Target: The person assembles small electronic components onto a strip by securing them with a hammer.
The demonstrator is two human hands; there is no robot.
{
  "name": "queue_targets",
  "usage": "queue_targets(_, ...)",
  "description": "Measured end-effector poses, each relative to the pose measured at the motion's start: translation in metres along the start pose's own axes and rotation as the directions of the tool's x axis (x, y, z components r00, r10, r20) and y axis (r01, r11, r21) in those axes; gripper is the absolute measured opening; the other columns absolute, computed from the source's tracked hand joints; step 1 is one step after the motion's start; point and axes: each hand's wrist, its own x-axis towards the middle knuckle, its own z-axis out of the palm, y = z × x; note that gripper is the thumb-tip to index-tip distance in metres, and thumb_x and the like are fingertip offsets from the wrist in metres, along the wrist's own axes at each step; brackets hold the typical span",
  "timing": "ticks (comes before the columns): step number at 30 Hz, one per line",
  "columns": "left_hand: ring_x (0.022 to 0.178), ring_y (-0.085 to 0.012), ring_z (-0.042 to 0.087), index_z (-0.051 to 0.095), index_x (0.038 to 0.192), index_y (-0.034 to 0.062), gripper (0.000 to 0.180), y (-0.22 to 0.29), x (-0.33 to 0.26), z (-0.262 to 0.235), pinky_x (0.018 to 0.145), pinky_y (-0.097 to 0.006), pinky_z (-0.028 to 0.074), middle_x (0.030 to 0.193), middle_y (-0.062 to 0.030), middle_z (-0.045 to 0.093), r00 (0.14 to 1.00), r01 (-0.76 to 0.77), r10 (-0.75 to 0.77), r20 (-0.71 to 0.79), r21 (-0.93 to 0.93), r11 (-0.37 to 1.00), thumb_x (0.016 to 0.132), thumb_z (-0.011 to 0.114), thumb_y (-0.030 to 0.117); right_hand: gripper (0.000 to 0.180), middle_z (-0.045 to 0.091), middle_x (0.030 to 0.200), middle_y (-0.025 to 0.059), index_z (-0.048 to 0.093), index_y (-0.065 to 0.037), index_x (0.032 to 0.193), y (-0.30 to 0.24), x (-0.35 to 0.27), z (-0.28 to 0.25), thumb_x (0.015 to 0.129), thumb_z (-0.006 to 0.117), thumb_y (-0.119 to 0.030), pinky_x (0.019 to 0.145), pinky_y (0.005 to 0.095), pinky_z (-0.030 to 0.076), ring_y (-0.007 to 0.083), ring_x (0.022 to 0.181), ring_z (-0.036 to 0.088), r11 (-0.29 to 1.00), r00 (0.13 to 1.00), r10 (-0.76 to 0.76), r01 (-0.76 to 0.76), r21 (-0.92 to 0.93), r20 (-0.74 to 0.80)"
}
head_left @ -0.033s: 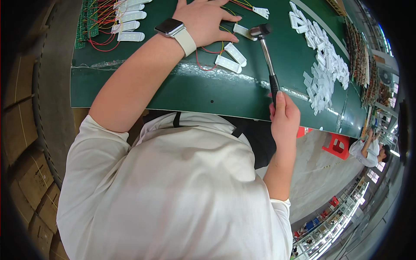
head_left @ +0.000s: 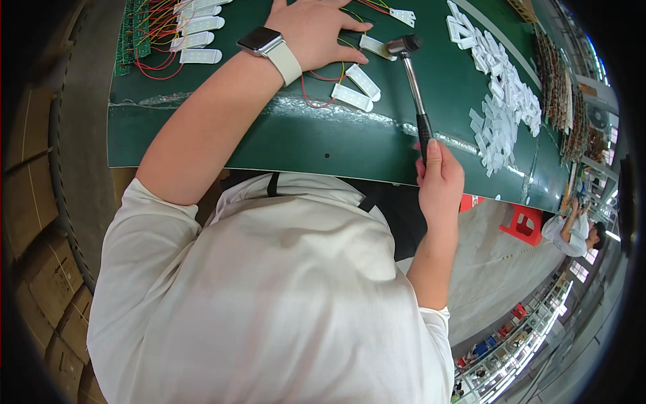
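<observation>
Fingers (head_left: 436,156) of the right hand (head_left: 441,185) are closed round the black grip of the hammer (head_left: 412,81), the thumb lying along the handle, right at the near edge of the green tabletop (head_left: 269,145). Against the other picture, taken at the same instant, nothing has shifted: grip, hammer and both hands sit alike, so the hammering in hand reads as paused at one point of a stroke, not moved on. The hammer's long axis runs from that hand away from the person and a little to the left; its metal head (head_left: 404,46) is the far end, set crosswise to the handle. Whether the head touches the tabletop I cannot tell. Just left of the handle lie two white strips (head_left: 358,89) joined by red and yellow wires (head_left: 316,91). Farther on, the left hand (head_left: 313,30), with a watch (head_left: 261,42) on the wrist, lies flat and open on the tabletop, gripping nothing, its fingertips near a third white strip (head_left: 373,47) beside the hammer head. To the far left is a row of wired white strips (head_left: 195,40); to the right, a loose pile of white parts (head_left: 501,101). Beyond the tabletop's right end another person (head_left: 572,232) sits near a red stool (head_left: 521,222).
</observation>
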Motion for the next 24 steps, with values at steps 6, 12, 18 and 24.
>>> queue_targets(6, 0.154, -0.0369, 0.030, 0.068, 0.138, 0.0303, 0.060, 0.002, 0.000, 0.001, 0.119, -0.073, 0.015, 0.162, -0.0131, 0.043, 1.000, -0.001, 0.001, 0.016, 0.028, 1.000, 0.087, 0.070, 0.061, 0.038, 0.054, 0.063, 0.0048, 0.071, 0.002, 0.108, 0.003, -0.003, 0.008, 0.111, 0.050, -0.030, 0.055, 0.0309, 0.042, 0.0130, 0.057, 0.050, 1.000, 1.000, 0.003, -0.003, -0.030, 0.011)
queue_targets(12, 0.154, -0.0371, 0.029, 0.068, 0.139, 0.0304, 0.060, 0.004, -0.001, -0.002, 0.120, -0.073, 0.015, 0.163, -0.0132, 0.043, 0.999, 0.001, -0.002, 0.032, 0.039, 0.999, 0.088, 0.069, 0.062, 0.033, 0.052, 0.064, 0.0041, 0.070, 0.001, 0.114, 0.007, -0.018, 0.008, 0.110, 0.053, -0.026, 0.055, 0.0295, 0.041, 0.0121, 0.058, 0.049, 0.982, 0.971, -0.180, 0.187, 0.034, -0.156)
queue_targets(18, 0.154, -0.0372, 0.029, 0.067, 0.140, 0.0304, 0.061, -0.001, 0.005, 0.007, 0.120, -0.072, 0.015, 0.163, -0.0131, 0.043, 1.000, -0.005, 0.004, 0.019, 0.065, 0.998, 0.088, 0.069, 0.062, 0.031, 0.056, 0.065, 0.0048, 0.072, 0.001, 0.112, 0.002, -0.011, -0.007, 0.108, 0.058, -0.027, 0.057, 0.0303, 0.043, 0.0122, 0.059, 0.052, 0.995, 0.999, 0.029, -0.032, -0.097, -0.029)
queue_targets(24, 0.156, -0.0372, 0.027, 0.066, 0.141, 0.0297, 0.062, 0.000, 0.005, 0.004, 0.120, -0.073, 0.012, 0.163, -0.0134, 0.042, 0.999, -0.002, -0.001, 0.033, 0.105, 0.994, 0.089, 0.067, 0.063, 0.032, 0.071, 0.082, 0.0092, 0.073, -0.002, 0.120, 0.031, 0.001, -0.022, 0.101, 0.071, -0.028, 0.067, 0.0302, 0.051, 0.0166, 0.071, 0.065, 0.972, 0.938, -0.183, 0.127, -0.200, -0.293)
